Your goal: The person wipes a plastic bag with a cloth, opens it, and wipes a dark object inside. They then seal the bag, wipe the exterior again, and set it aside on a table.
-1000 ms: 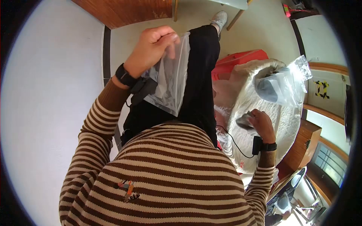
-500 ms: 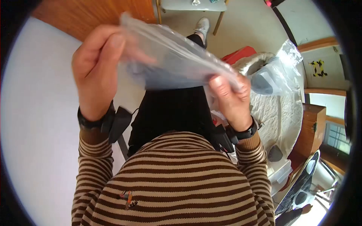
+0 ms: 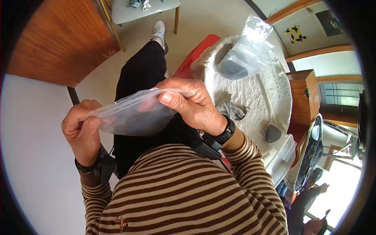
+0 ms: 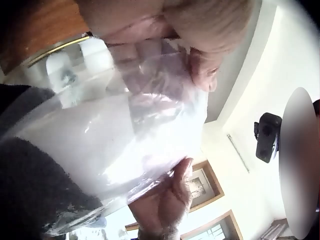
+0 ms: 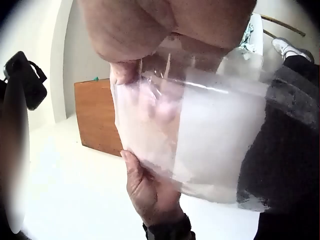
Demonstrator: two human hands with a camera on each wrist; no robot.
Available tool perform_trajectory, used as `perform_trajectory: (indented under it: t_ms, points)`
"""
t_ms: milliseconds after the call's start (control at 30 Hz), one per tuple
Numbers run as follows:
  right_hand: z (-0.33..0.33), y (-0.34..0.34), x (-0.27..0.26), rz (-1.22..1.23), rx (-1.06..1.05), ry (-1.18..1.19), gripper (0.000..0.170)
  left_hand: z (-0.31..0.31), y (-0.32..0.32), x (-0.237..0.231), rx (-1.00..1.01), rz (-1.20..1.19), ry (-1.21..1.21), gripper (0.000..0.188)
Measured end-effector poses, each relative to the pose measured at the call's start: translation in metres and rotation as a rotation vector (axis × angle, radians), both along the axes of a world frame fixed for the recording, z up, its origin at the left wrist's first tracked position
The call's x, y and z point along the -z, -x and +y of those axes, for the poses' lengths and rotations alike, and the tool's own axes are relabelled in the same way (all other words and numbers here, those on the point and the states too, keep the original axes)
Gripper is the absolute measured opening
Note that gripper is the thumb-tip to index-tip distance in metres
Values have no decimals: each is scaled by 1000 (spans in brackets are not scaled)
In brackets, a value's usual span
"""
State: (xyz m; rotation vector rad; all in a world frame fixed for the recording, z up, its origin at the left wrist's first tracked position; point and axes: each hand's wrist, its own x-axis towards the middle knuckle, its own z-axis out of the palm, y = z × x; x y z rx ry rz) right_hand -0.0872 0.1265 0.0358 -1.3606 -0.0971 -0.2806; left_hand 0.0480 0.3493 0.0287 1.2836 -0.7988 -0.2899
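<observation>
A clear plastic zip bag (image 3: 137,117) is stretched between both hands in front of the lap. My left hand (image 3: 82,127) pinches one end of its top edge, thumb on the near side. At the other end, my right hand (image 3: 196,105) pinches the same edge between thumb and fingers. Inside the bag, the left wrist view shows a dark grey piece (image 4: 47,180) beside a white panel (image 4: 100,135). The right wrist view shows the same dark grey piece (image 5: 280,145), with the left hand (image 5: 155,195) gripping the bag's far corner.
To the right, a white cloth (image 3: 266,98) covers a round surface. On it lie another clear bag (image 3: 254,51) with a dark grey piece, a crumpled grey item (image 3: 237,112) and a small grey piece (image 3: 272,133). A chair (image 3: 145,11) stands ahead; another person (image 3: 303,207) is at lower right.
My right hand has let go of a grey thing over the white cloth and come across to grip the bag. The left hand has moved lower, and the head view has turned right.
</observation>
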Motion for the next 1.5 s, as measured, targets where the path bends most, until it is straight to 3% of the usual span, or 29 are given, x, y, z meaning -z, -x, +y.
perform_trajectory:
  t_ms: [67, 233, 333, 433, 633, 733, 867, 933, 1067, 1333, 1433, 1500]
  points:
    - [-8, 1, 4, -4, -3, -88, 23, -7, 1, -4, 8, -19, 14, 12]
    - [-37, 19, 40, 142, -50, -31, 24, -21, 5, -1, 44, 30, 85, 11]
    - [-28, 30, 71, 280, -140, 143, 34, -32, 15, -6, 157, 104, 150, 12]
    - [-5, 32, 90, 343, -125, -170, 43, -45, 22, -8, 292, 12, 135, 14]
    - [-17, 32, 103, 248, -156, -133, 43, -76, 25, -17, 478, -21, 198, 18]
    - [-32, 44, 107, 281, -131, -224, 44, -86, 22, -22, 452, -71, 134, 33]
    - [-73, 87, 110, 445, 177, -252, 36, -101, 25, -18, 226, 120, 163, 24]
    - [-95, 108, 108, 350, 446, -189, 30, -93, 14, -5, 248, 177, 126, 25]
    - [-153, 162, 128, 479, 696, -140, 25, -75, -3, 23, 291, 320, 17, 27]
    - [-217, 171, 208, 487, 821, -108, 25, -73, -1, 46, 277, 392, -173, 26]
    - [-228, 164, 233, 632, 973, -39, 27, -75, 0, 47, 273, 361, -210, 26]
    - [-228, 170, 239, 653, 955, -9, 29, -72, -1, 50, 268, 364, -221, 26]
